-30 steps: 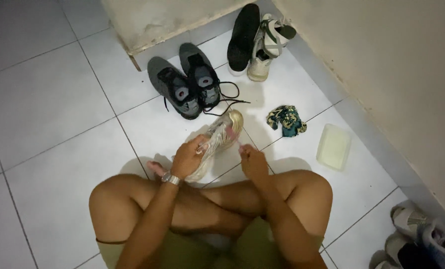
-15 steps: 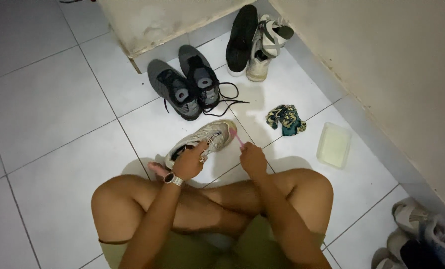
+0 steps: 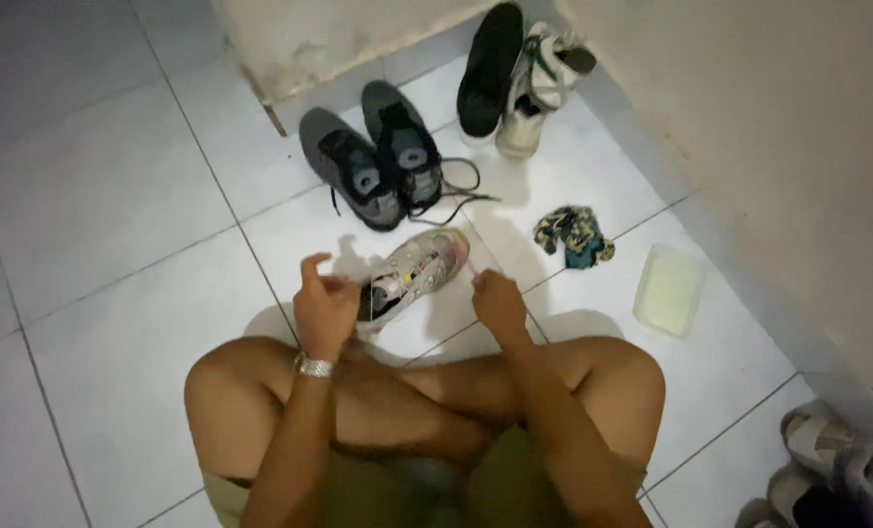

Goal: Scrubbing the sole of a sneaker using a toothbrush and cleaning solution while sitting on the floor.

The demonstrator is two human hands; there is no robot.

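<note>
Two bare hands sit low over a white tiled floor (image 3: 114,196), and the person is cross-legged with both knees in view. Left hand (image 3: 324,308), the one with a silver watch (image 3: 315,367) on the wrist, is curled at the heel end of a worn light-coloured sneaker (image 3: 412,274), fingers bent around the opening so it looks like it's gripping the shoe there. Right hand (image 3: 498,301) is just beside the sneaker's toe side, fingers pinched in close, but whether it's actually holding anything is too blurry to tell. The sneaker lies tilted on the tiles right in front of the shins, toe pointing away from the person.

Behind it is a pair of dark grey sneakers (image 3: 383,166) side by side with loose laces trailing out. Further back, a black shoe (image 3: 488,68) and a white shoe (image 3: 539,88) lean near the wall. Off to the right there's a crumpled patterned cloth (image 3: 573,235) and a pale rectangular container (image 3: 668,289) near the wall. More light shoes (image 3: 832,464) peek in at the bottom right corner.
</note>
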